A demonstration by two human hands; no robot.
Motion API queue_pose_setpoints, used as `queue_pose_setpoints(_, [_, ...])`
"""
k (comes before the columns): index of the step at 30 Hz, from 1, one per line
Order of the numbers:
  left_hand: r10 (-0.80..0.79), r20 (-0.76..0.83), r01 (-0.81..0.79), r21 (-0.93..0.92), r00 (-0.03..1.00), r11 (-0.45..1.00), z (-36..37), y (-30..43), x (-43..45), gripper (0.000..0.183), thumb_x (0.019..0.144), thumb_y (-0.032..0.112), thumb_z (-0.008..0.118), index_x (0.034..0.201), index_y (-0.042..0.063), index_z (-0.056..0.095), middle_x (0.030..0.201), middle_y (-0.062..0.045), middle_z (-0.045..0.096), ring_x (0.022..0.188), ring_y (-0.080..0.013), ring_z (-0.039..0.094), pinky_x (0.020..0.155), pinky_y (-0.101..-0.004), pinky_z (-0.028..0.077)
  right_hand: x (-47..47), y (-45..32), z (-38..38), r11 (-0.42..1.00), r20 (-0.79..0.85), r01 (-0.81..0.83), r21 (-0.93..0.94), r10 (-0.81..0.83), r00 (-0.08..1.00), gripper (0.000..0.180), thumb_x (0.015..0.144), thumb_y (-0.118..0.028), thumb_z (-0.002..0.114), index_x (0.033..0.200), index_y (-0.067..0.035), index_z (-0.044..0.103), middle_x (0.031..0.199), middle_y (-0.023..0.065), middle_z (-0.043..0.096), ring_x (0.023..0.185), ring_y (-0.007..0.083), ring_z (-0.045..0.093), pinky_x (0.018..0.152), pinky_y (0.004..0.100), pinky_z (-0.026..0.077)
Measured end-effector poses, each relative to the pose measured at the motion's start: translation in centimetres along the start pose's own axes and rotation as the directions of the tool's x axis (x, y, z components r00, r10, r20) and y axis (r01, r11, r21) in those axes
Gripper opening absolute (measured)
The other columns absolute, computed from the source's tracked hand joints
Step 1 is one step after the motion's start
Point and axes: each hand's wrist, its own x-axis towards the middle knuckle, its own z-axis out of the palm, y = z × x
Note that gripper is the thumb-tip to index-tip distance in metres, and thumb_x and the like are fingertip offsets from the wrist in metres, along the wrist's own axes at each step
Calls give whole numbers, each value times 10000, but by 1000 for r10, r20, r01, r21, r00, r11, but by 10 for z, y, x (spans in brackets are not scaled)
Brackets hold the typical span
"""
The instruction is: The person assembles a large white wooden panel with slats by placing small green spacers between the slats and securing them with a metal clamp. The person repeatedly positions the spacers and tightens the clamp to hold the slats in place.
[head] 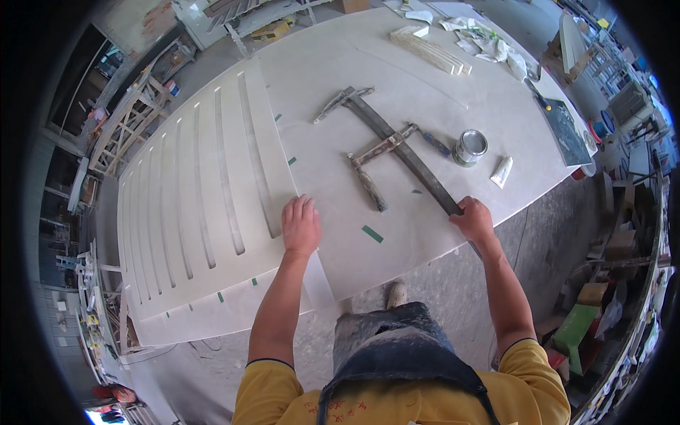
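Note:
My right hand (474, 222) grips the near end of the long steel bar of a bar clamp (425, 167), close to the table's front edge. The clamp lies across the white tabletop, its fixed jaw (348, 95) pointing away from me. Its sliding jaw (385, 145) sits partway along the bar and carries a worn handle (373, 190). My left hand (300, 226) rests palm down on the right edge of a white slotted panel (207, 175), fingers extended and close together. Under my left wrist, a white strip (320, 281) shows beside the panel.
Right of the clamp are a blue-handled tool (438, 145), an opened metal can (470, 147) and a white tube (501, 172). White strips (430, 50), crumpled plastic (486, 45) and a dark board (566, 130) lie farther off. Green tape (372, 234) marks the tabletop (404, 255).

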Motion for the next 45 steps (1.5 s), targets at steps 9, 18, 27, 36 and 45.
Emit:
queue_pose_setpoints(9, [-195, -162, 175, -133, 967, 976, -74, 17, -51, 351, 937, 127, 631, 1263, -2, 605, 1361, -172, 578, 1293, -381, 512, 1122, -498, 387, -25, -48, -13, 623, 454, -426, 656, 126, 882, 168, 906, -113, 655, 795, -7, 587, 627, 70, 571, 447, 133, 508, 386, 300, 382])
queue_pose_setpoints(18, [-315, -238, 283, -158, 919, 946, -151, -8, -182, 374, 951, 89, 609, 1303, -33, 579, 1346, -214, 598, 1263, -395, 544, 1078, -483, 439, -200, -45, 11, 436, 213, -222, 872, 69, 975, 173, 911, -141, 665, 801, -28, 593, 600, 11, 550, 475, 90, 503, 436, 257, 389])
queue_pose_setpoints(27, [-124, -241, 23, -383, 962, 923, -166, -31, -183, 363, 930, 41, 613, 1288, -13, 588, 1311, -206, 614, 1227, -394, 571, 1045, -472, 468, -285, -86, 52, 465, 65, -152, 872, 197, 978, 319, 1029, -254, 600, 753, -95, 576, 545, -35, 468, 434, 68, 375, 425, 264, 278])
queue_pose_setpoints(36, [-26, -134, -36, -437, 991, 899, -178, -60, -242, 363, 916, 35, 619, 1273, -18, 581, 1297, -206, 618, 1203, -402, 577, 1028, -483, 467, -388, -100, 111, 527, -295, 80, 846, 339, 893, 341, 940, -265, 738, 724, -84, 545, 640, -8, 531, 562, 98, 481, 509, 280, 352])
queue_pose_setpoints(45, [121, 36, -97, -390, 992, 915, -159, -40, -221, 467, 884, 53, 654, 1331, -17, 541, 1370, -219, 576, 1258, -412, 546, 1061, -491, 448, -374, -87, 184, 549, -82, 3, 836, 120, 989, 200, 774, -170, 808, 831, -12, 699, 682, 27, 585, 642, 110, 517, 587, 324, 439])
